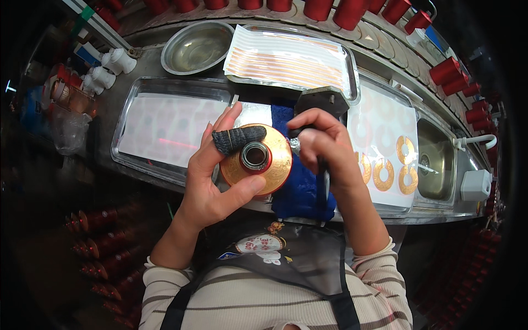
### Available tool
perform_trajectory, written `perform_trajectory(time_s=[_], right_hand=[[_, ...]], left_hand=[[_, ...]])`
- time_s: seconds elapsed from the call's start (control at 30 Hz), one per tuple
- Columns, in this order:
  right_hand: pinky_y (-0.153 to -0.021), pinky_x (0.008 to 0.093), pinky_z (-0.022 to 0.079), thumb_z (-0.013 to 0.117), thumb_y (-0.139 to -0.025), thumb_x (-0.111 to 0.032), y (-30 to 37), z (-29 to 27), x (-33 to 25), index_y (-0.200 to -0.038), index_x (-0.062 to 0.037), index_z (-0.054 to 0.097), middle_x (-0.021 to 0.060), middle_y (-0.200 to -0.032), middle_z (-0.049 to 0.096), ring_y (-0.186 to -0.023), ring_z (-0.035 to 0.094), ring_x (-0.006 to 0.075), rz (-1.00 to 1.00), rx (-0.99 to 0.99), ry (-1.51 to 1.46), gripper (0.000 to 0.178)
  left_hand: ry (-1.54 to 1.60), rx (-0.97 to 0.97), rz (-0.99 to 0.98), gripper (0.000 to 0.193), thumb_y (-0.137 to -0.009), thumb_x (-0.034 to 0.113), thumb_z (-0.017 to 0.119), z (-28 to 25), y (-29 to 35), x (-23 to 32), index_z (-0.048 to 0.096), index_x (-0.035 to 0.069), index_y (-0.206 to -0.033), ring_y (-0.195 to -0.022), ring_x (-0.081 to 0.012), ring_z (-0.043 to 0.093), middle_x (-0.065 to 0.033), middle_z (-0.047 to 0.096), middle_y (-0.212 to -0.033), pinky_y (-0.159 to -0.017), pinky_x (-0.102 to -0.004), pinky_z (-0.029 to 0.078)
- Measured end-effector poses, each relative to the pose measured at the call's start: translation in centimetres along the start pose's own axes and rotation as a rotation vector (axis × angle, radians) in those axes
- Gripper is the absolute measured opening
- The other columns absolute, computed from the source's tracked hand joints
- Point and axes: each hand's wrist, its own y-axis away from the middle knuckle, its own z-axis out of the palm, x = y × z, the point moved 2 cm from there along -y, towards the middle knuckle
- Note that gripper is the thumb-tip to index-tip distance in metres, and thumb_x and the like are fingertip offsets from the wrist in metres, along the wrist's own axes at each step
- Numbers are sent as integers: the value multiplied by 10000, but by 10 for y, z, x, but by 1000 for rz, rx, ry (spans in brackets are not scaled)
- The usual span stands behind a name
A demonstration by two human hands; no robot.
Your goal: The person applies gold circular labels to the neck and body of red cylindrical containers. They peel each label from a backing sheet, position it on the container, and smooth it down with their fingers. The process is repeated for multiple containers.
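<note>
My left hand (212, 179) is closed round a red bottle (268, 194) whose open neck tilts up toward me. A gold patterned ring (279, 175) covers its shoulder around the neck. A dark knitted finger cover (239, 138) sits on one finger, lying across the gold ring; my thumb presses the ring's near side. Just right of the bottle, my right hand (330, 146) has curled fingers around a black-handled tool (301, 131). A crinkled silver piece (295, 146) shows beside those fingers, close to the bottle's edge. The tool's full shape is hidden by my hand.
Blue cloth (300, 192) lies below the bottle, near a dark metal plate (324, 100). Around are a striped decal sheet (275, 60), a sheet with gold rings (383, 175), a left tray (124, 129), a metal bowl (192, 47) and a sink (434, 181). Red bottles (352, 14) line the back conveyor.
</note>
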Motion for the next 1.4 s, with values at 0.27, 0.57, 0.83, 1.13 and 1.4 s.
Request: perform_trajectory(time_s=[0.27,0.57,0.83,1.13,1.4], right_hand=[[-832,236,506,764,-837,-67,62,31,-21,-1198,0,560,57,-1065,610,-938,619,93,-193,262,-18,420],[-738,258,512,754,-831,-5,14,15,-37,-971,16,683,99,-904,690,-822,661,158,-526,157,649,158],[-714,243,520,740,-825,44,1,22,-49,-974,37,688,82,-885,711,-808,661,119,-704,103,674,158],[-731,231,496,713,-874,-10,-4,10,-37,-1005,17,677,59,-890,681,-812,625,99,-466,284,678,139],[-783,230,479,715,-890,-96,-1,7,-24,-980,-3,682,20,-915,667,-870,586,72,-234,172,399,134]], left_hand=[[-27,23,11,689,-774,282,784,0,4,-6,575,36,-1383,-1485,-392,351,-232,467,-1527,-1216,-562,92],[-225,-45,137,670,-770,293,804,-2,1,-2,592,38,-1352,-1485,-452,323,-238,478,-1512,-1196,-619,124],[-308,-37,135,702,-755,311,818,-5,0,2,590,56,-1368,-1490,-461,305,-255,451,-1529,-1187,-643,90],[-336,-20,135,728,-760,319,814,-2,2,1,568,60,-1394,-1484,-451,317,-255,439,-1537,-1193,-630,79],[-329,2,149,714,-769,314,805,0,2,0,566,61,-1392,-1481,-441,331,-253,446,-1531,-1195,-627,83]])
